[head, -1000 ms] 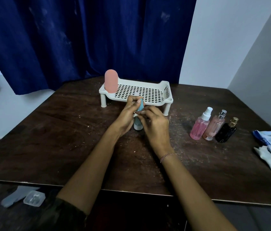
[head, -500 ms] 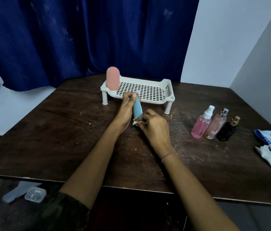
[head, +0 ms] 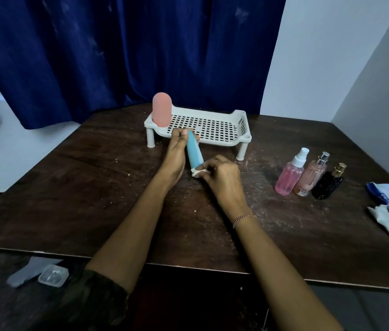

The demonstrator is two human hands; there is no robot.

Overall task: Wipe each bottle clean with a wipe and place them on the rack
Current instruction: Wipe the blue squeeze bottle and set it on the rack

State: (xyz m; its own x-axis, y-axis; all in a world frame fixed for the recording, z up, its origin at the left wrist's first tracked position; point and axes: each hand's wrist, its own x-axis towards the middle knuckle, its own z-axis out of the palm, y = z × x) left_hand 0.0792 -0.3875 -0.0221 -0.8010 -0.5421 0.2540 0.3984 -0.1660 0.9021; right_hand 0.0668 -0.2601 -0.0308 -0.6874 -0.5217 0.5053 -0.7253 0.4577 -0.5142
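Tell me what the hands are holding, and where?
The left hand grips the blue bottle at its upper end. The right hand pinches a white wipe at the bottle's lower end.

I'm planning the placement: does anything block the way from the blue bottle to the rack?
Nothing visible does. The left hand holds the blue bottle right in front of the rack; the pink bottle occupies only its far left corner.

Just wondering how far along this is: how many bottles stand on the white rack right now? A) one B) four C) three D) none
A: only the pink bottle stands on the rack; the left hand holds the blue bottle while the right hand pinches a wipe against its lower end.
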